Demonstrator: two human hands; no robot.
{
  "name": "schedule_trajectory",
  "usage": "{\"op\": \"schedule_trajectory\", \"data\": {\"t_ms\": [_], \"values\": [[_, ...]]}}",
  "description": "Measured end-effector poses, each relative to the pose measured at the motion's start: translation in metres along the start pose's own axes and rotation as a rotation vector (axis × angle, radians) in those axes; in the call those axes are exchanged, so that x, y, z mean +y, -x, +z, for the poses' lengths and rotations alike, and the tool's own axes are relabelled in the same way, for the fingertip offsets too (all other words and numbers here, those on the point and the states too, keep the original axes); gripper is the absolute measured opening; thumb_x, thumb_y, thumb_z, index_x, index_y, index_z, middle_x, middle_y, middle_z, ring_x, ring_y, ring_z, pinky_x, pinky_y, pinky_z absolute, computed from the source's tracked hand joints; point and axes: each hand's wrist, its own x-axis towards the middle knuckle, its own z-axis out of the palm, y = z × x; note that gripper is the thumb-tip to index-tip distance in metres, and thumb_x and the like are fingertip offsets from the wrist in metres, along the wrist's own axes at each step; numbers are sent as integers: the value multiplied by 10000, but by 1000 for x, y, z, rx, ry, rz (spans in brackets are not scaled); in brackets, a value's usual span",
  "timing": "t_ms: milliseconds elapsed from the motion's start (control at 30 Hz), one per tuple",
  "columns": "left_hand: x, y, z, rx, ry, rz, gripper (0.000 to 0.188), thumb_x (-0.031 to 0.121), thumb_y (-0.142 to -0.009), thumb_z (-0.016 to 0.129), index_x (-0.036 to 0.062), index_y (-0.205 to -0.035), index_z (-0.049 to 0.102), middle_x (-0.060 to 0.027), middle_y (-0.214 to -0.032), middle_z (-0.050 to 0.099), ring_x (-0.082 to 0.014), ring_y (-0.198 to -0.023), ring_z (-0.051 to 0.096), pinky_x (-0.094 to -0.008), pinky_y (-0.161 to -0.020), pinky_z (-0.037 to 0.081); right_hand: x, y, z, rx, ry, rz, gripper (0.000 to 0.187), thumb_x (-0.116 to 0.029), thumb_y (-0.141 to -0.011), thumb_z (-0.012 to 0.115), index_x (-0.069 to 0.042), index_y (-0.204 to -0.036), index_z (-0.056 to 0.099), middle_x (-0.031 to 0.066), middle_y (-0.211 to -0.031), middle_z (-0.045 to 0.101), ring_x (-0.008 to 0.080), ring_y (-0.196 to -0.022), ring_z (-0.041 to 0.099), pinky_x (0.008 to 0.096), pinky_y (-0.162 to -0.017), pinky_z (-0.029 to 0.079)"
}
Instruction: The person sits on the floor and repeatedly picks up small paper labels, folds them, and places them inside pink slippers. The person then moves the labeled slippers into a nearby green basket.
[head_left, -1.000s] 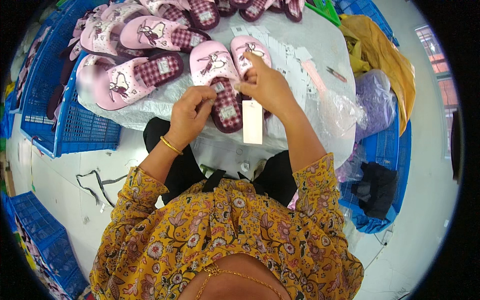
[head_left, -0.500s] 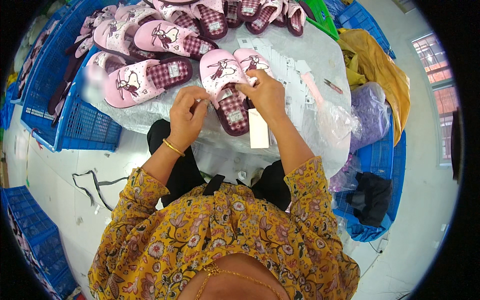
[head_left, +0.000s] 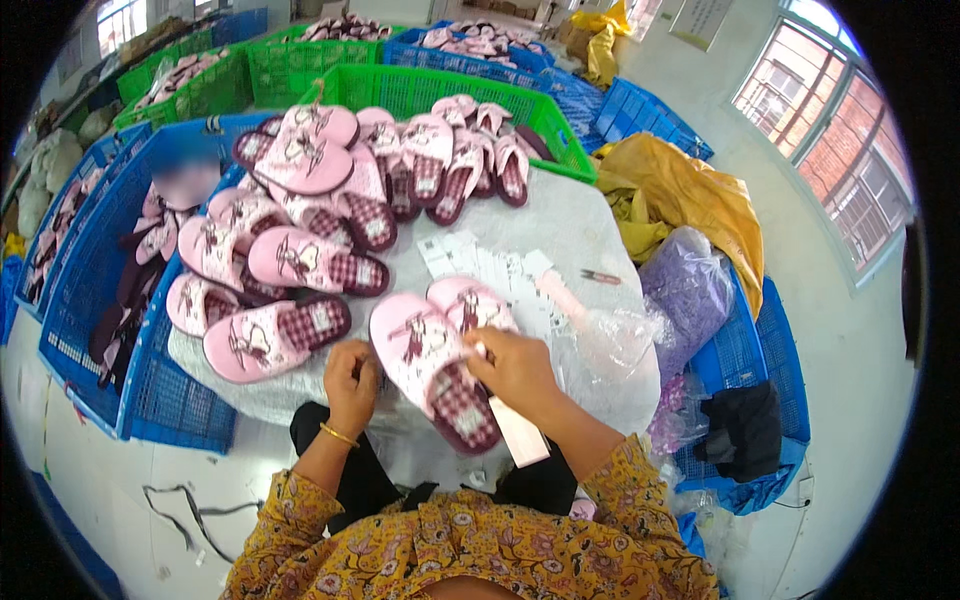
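A pair of pink slippers with a printed cartoon figure and dark checked insoles is held over the near side of the table. My right hand grips the pair at its right side, fingers closed at the upper's opening. From the pair hangs a plain pale card tag, below that hand. Just left of the slippers, apart from them, my left hand is curled closed; whatever its fingers may hold is hidden. Beside it on the table lies another pink slipper, the nearest of a heap of matching slippers.
Papers with printed labels, small snips and clear plastic lie on the wrapped table. Blue crates stand left, a green crate behind. At right are a yellow sack and a bag of purple material.
The view has tilted up, showing more crates and the window. My left hand has drawn away from the slippers and curled tighter. The pair is still in my right hand, now more tilted.
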Motion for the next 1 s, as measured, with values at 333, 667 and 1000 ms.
{"op": "schedule_trajectory", "data": {"t_ms": [333,667,1000], "values": [[6,-2,2,1,-75,48,114,-63,-830,612,21,-907,607,-114,-914,618,-233,-726,582,-307,-648,469,35,-191,-74,151,297,-29,395,-373,-832,731,-79,-1093,689,155,-1041,698,280,-946,677,374,-827,520],[-4,6,0,-41,10,-71,113,-46,-836,623,22,-927,624,-120,-970,631,-220,-744,606,-306,-634,480,46,-279,-48,277,70,-126,303,-370,-837,684,-109,-992,695,131,-933,724,320,-864,689,399,-757,533],[7,1,-2,-89,-45,-46,145,-37,-795,647,32,-920,627,-137,-964,645,-314,-852,643,-349,-701,520,81,-282,63,235,-153,41,326,-254,-825,741,-58,-1071,655,124,-886,731,238,-808,709,342,-732,543]]}}
